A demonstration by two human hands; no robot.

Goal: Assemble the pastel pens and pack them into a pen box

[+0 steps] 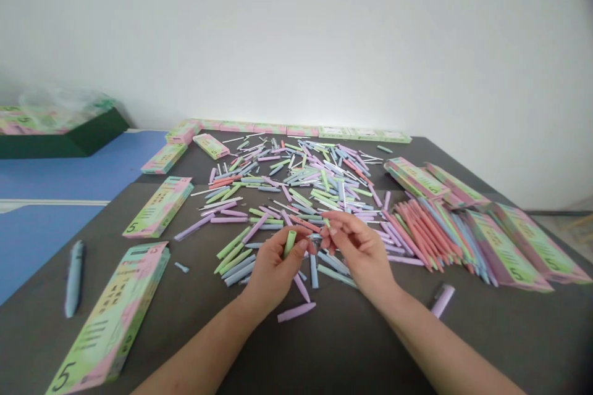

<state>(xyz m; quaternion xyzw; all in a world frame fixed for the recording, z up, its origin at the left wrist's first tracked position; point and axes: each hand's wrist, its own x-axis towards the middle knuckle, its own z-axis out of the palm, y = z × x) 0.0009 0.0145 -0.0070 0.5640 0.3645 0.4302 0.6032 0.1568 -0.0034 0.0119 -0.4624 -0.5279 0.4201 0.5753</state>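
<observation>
My left hand (273, 265) is closed round a light green pen barrel (290, 242), whose open end points up between thumb and fingers. Close beside it, my right hand (359, 250) is pinched shut, its fingertips almost meeting those of the left. A small clear bluish piece (315, 237) shows between the two hands; which hand grips it I cannot tell. A bit of green peeks out at the right fingertips, too small to name. Under and beyond the hands spreads a loose heap of pastel pen parts (324, 180). A purple barrel (296, 312) lies just in front.
Printed pen boxes (160, 207) line the dark table's left side and back edge. At right, a row of assembled-looking coral pens (419, 231) lies beside more boxes (509, 247). A blue pen (74, 278) rests far left. A dark green tray (88, 133) stands on the blue surface.
</observation>
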